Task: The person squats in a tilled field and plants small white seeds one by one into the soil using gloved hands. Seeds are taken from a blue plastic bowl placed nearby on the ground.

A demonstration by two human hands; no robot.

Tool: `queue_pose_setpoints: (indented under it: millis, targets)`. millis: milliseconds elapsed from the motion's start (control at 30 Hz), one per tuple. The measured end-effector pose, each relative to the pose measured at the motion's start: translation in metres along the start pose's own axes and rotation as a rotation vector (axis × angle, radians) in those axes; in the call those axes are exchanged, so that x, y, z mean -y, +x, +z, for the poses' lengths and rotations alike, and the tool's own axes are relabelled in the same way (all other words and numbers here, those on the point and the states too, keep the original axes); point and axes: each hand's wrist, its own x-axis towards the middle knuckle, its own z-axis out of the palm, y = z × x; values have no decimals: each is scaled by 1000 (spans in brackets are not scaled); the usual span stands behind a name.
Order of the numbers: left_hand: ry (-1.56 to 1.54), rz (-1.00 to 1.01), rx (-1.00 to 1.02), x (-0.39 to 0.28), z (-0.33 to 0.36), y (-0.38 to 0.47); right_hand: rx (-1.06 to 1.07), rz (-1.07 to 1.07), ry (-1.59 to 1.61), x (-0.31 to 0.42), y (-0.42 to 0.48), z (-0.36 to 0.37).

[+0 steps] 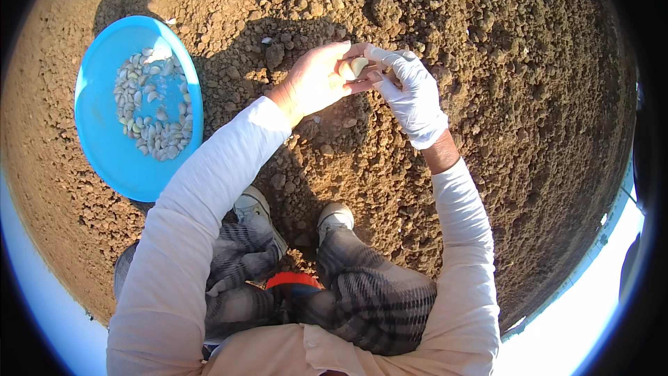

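Note:
My left hand (323, 73) is bare, its palm turned up, with pale garlic cloves (358, 66) lying at its fingers. My right hand (411, 89), in a thin white glove with the fingertips exposed, meets the left fingers beside the cloves. Its thumb and fingers are bent together; whether a clove is pinched between them cannot be told. To the left, a light blue plastic basin (94, 136) rests tilted on the soil and holds many loose garlic cloves (156, 136).
Crumbly brown soil (522, 89) with clods spreads around me. A few white bits, perhaps cloves, lie on it near the hands. My shoes (335, 216) stand below the hands, with a red-rimmed object (293, 279) between my legs.

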Motion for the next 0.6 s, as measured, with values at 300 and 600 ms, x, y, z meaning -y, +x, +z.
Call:
queue_pose_setpoints:
  millis: [300,600]
  targets:
    - [27,-72,-9,35,-8,-17,195,60,-262,9,-27,13]
    - [82,-64,-179,43,-9,-17,-93,307,-215,-69,27,-39]
